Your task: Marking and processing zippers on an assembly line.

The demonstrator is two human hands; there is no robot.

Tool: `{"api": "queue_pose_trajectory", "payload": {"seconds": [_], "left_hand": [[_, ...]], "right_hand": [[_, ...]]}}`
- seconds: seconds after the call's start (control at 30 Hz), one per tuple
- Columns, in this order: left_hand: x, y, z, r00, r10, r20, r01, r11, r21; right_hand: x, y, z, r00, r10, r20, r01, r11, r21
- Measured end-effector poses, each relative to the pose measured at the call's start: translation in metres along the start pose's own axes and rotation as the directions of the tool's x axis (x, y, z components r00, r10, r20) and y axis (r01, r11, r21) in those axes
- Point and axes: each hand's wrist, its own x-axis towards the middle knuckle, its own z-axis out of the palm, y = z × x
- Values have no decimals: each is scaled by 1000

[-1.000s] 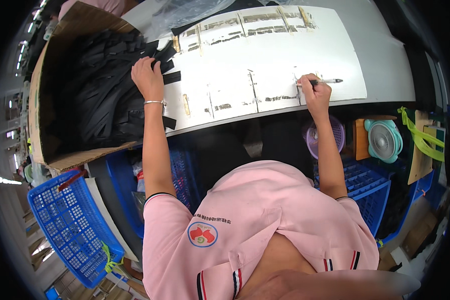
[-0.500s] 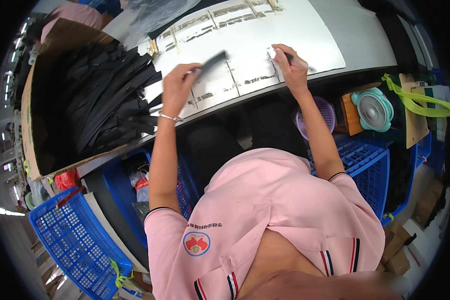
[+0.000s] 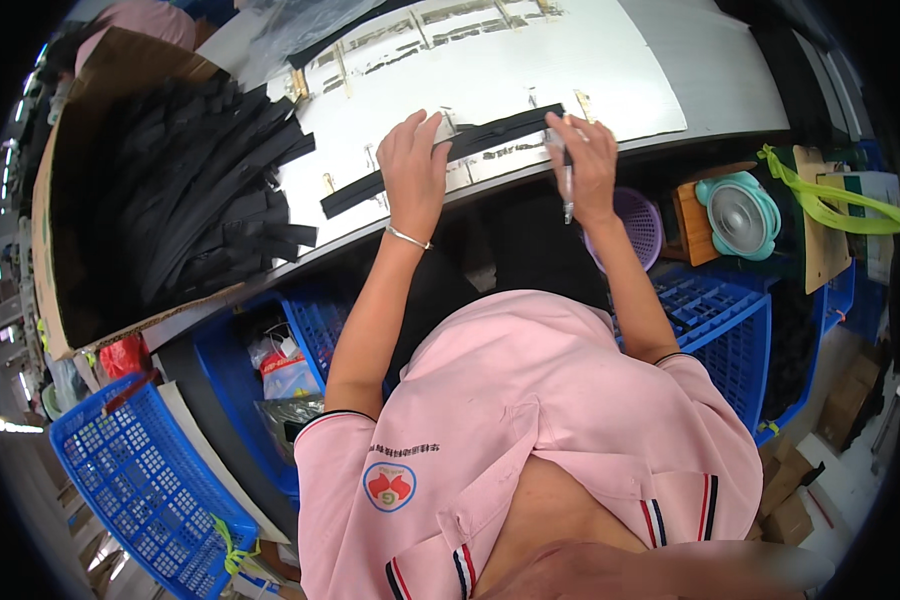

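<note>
While flat on the white table (image 3: pixel 650 60), black strip (image 3: pixel 440 160) pinned under left hand (image 3: pixel 412 165), fingers together. Right hand (image 3: pixel 588 165) pinching its end, fingers also clamped on a pen (image 3: pixel 568 190).

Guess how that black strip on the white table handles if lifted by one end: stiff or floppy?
Probably floppy: the black strip is long, thin and flat, and lies pinned by the left hand and the right hand. Likely light for its length. The pile of black strips in the cardboard box curves loosely, which hints at limp material.
</note>
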Motion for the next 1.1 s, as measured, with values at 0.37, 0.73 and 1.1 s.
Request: {"api": "queue_pose_trajectory", "payload": {"seconds": [0.37,0.73,1.1], "left_hand": [[-82,-3,-41,970,-238,53,209,925,318],[-74,-33,-50,966,-249,73,229,949,218],[-80,-42,-55,966,-257,31,244,945,219]], "right_hand": [[-8,18,-3,1000,10,-9,-12,983,-185],[-7,17,0,999,-29,-27,22,974,-224],[49,-66,9,990,-3,141,-26,978,206]]}}
